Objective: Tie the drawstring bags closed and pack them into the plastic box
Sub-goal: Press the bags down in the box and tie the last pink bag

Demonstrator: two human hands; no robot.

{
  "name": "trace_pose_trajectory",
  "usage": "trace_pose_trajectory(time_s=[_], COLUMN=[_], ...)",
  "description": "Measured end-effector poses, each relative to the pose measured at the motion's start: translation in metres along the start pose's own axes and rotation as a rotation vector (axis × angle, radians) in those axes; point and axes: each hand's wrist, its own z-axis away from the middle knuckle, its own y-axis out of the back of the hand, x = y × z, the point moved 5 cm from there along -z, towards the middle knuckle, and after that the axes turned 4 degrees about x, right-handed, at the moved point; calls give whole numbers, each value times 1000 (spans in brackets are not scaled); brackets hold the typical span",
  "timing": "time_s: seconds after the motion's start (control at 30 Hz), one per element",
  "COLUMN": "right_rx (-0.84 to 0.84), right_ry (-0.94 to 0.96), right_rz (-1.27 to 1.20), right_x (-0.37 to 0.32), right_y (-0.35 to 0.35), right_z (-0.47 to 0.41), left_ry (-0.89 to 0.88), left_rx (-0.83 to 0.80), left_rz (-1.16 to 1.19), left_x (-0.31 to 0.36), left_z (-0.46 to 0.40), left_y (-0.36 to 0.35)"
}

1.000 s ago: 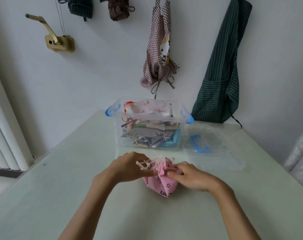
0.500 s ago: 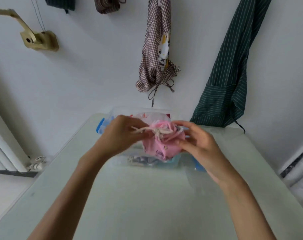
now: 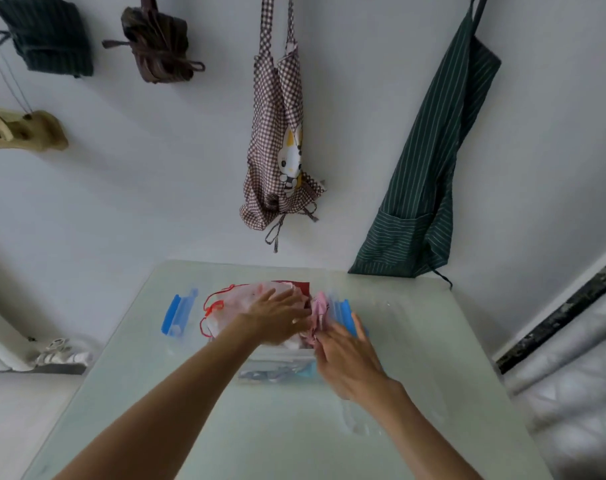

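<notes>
The pink bag (image 3: pixel 318 315) is sitting at the right end of the plastic box (image 3: pixel 277 370), squeezed on edge between the other bags and the right-hand wall with its blue latch (image 3: pixel 345 315). Its long axis is running front to back, away from the person, and it's blurry enough that I can't tell which end the tied neck is pointing. The right hand (image 3: pixel 346 358) is nearer, just in front of the bag with fingers spread out flat and touching its near edge, not gripping anything. The left hand (image 3: pixel 277 315) is lying flat and loose on the white bag with the red cord (image 3: pixel 225 303), pressing the pile down. Looks like the next push needs to go straight down, with the bag just ahead of the right fingertips.
</notes>
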Motion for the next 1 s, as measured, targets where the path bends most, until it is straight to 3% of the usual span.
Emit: trace_pose_trajectory(time_s=[0.13,0.27,0.3,0.37,0.43,0.5,0.57,0.63,0.67,0.77,0.87,1.0], right_rx=[179,-189,-211,-132,53,220,259,136,32,-225,-249,-112], right_ry=[-100,-165,-151,-115,-149,-275,-489,-665,-651,-390,-250,-210], right_rz=[85,5,-22,-171,-407,-520,-536,-479,-415,-237,-131,-83], right_x=[11,16,18,26,43,68,102,129,135,124,111,116], right_y=[18,-7,-6,-3,4,7,-2,-20,-30,-54,-71,-83], right_z=[-8,-16,-17,-16,-3,21,50,81,92,112,119,128], left_ry=[-77,80,131,174,176,155,116,163,228,496,771,935], left_rx=[66,285,334,416,527,715,800,590,416,-72,-137,-33], left_rz=[-165,138,197,224,215,256,390,569,648,956,1094,1364], left_x=[9,5,3,0,5,20,49,81,93,114,117,126], left_z=[-13,-22,-21,-15,1,28,60,74,73,53,35,19], left_y=[-4,5,6,10,19,31,33,10,-8,-81,-119,-125])
